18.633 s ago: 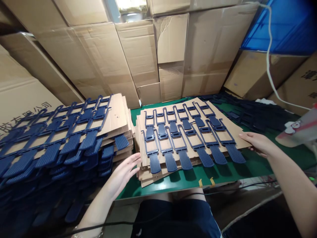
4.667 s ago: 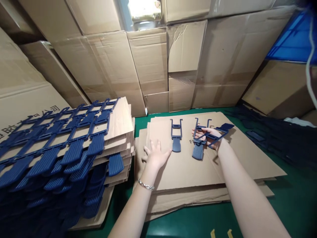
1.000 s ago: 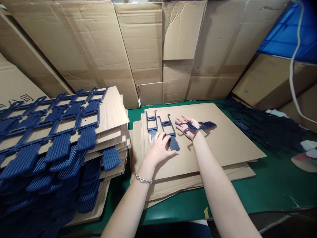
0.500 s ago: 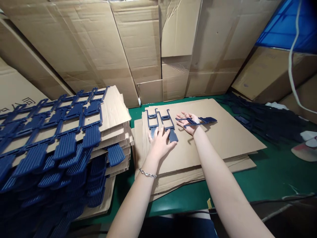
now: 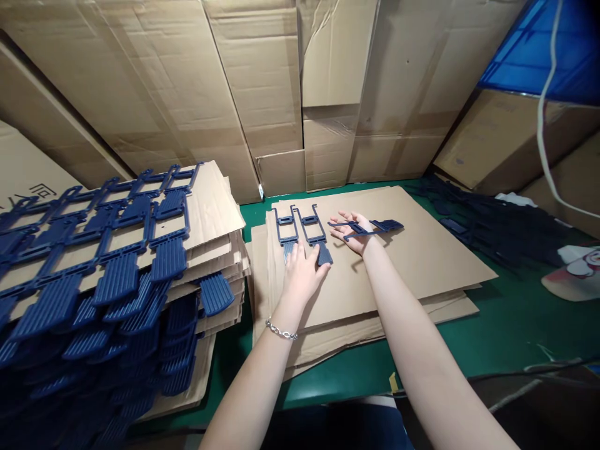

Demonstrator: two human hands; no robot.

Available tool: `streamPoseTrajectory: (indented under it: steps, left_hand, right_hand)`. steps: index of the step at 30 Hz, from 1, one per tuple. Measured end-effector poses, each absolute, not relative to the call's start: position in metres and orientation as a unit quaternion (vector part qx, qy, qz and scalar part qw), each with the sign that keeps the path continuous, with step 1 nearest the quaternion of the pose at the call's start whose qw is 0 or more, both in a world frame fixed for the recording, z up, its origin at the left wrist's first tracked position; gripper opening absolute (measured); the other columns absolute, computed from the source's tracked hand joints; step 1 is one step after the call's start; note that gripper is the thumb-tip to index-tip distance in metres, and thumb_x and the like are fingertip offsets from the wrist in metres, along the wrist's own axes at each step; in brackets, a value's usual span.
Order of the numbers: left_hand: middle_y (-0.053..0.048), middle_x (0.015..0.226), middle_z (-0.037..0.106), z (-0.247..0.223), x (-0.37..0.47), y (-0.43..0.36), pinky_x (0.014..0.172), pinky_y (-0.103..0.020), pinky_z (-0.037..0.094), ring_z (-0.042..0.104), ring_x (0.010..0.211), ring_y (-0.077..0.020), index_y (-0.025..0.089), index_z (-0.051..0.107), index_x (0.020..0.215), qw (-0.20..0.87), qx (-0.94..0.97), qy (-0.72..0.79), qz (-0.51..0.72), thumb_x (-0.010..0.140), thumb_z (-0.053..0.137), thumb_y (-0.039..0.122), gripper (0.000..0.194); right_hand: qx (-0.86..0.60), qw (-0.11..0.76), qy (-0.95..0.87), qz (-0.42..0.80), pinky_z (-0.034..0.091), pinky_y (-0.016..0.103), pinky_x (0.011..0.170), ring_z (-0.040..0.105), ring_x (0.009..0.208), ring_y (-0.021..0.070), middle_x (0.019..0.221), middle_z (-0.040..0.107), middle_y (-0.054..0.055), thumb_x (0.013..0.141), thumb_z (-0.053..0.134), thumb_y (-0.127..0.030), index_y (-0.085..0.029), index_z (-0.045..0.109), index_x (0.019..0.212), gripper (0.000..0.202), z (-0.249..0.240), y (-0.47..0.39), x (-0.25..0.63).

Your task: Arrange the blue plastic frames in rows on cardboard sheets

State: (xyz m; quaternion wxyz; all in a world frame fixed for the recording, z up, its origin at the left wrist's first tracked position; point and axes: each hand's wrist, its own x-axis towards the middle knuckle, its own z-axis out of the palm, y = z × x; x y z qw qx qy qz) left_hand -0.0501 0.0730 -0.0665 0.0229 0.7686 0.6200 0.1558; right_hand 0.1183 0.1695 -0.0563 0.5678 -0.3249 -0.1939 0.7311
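Note:
Two dark blue plastic frames (image 5: 323, 238) with ribbed tabs lie side by side near the left edge of a cardboard sheet (image 5: 435, 250). My left hand (image 5: 302, 272) rests palm down over their tabs, fingers slightly apart, fingertips touching the tabs and partly covering them. A third blue plastic frame (image 5: 387, 225) lies across my upturned right hand (image 5: 357, 232), its prongs pointing left over the fingers and its ribbed tab reaching right past the wrist. The right fingers are loosely curled under it, partly hidden.
At left stands a tall stack of cardboard layers (image 5: 220, 209) loaded with similar blue frames (image 5: 169, 259), tabs overhanging. A dark heap of parts (image 5: 473, 215) lies at right on the green table (image 5: 506, 325). Cardboard walls (image 5: 262, 75) close the back; a white cable (image 5: 541, 125) hangs at right.
The view has shifted slightly. The fingers of my left hand have drawn a little closer together over the tabs. My right hand keeps nearly the same pose with its frame.

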Motion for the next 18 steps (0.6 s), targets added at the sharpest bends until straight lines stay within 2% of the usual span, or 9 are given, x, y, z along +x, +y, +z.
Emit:
streamPoseTrajectory:
  steps: [6,11,18]
  left_hand:
    - [-0.018,0.134,0.036,-0.0647,-0.0438,0.0669,0.103,-0.042,0.028,0.029,0.126,-0.0306,0.016,0.045,0.129,0.009,0.771,0.617,0.157,0.085,0.052,0.041,0.051]
    - [-0.015,0.121,0.048,-0.0623,-0.0436,0.0651,0.1,-0.039,0.032,0.037,0.119,-0.0288,0.016,0.049,0.124,0.001,0.77,0.616,0.167,0.083,0.054,0.04,0.048]
    - [-0.013,0.112,0.05,-0.0609,-0.0458,0.0646,0.096,-0.038,0.035,0.039,0.113,-0.0276,0.016,0.051,0.122,-0.007,0.773,0.609,0.18,0.082,0.054,0.04,0.046]
  right_hand:
    - [-0.327,0.564,-0.205,0.73,0.051,0.036,0.068,0.06,0.084,0.0197,0.09,0.058,0.011,0.09,0.025,-0.03,-0.017,0.045,0.097,0.025,-0.0568,0.1684,0.1186]
    - [-0.331,0.564,-0.21,0.727,0.052,0.035,0.068,0.06,0.085,0.0191,0.089,0.057,0.011,0.09,0.027,-0.027,-0.016,0.044,0.097,0.022,-0.0571,0.1671,0.1164]
    - [-0.366,0.572,-0.229,0.698,0.051,0.027,0.064,0.06,0.076,0.0143,0.084,0.057,0.006,0.087,0.033,-0.023,-0.018,0.043,0.094,0.013,-0.0561,0.1692,0.1112]
